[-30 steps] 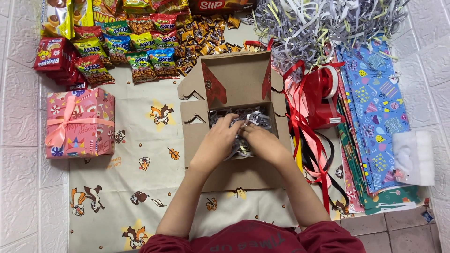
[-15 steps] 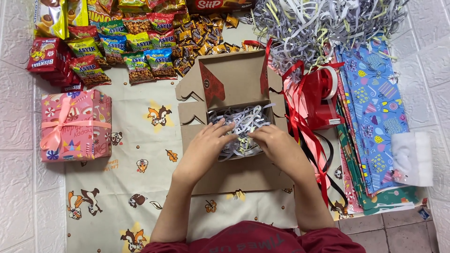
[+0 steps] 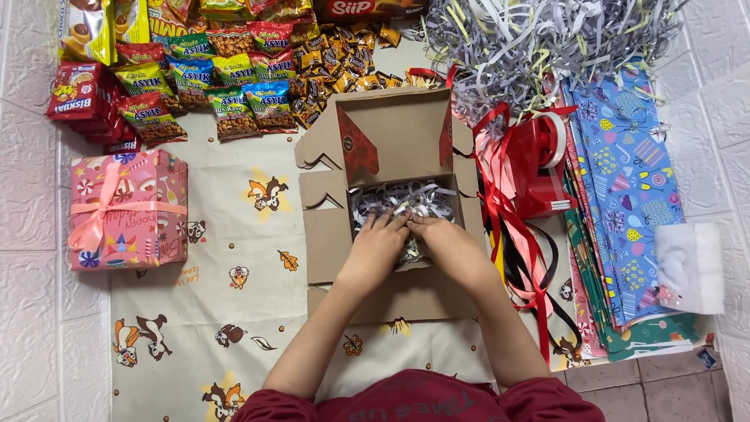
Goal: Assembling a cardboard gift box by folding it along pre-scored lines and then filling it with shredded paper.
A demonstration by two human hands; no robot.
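An open brown cardboard box (image 3: 332, 234) lies on a patterned cloth in the middle, its lid (image 3: 394, 133) folded back. Grey and white shredded paper (image 3: 402, 199) fills the inside. My left hand (image 3: 375, 248) and my right hand (image 3: 445, 246) are both inside the box, side by side, palms down, fingers pressing on the shredded paper. The fingertips nearly touch each other at the middle.
A wrapped pink gift box (image 3: 127, 209) with a ribbon sits at left. Snack packets (image 3: 195, 86) lie along the top. A big heap of shredded paper (image 3: 531, 43), a red tape dispenser (image 3: 543, 160), red ribbons (image 3: 508, 211), wrapping paper sheets (image 3: 625, 195) and a white packet (image 3: 689, 266) are at right.
Both hands have moved forward into the box and flattened onto the shredded paper, which now spreads wider across the box.
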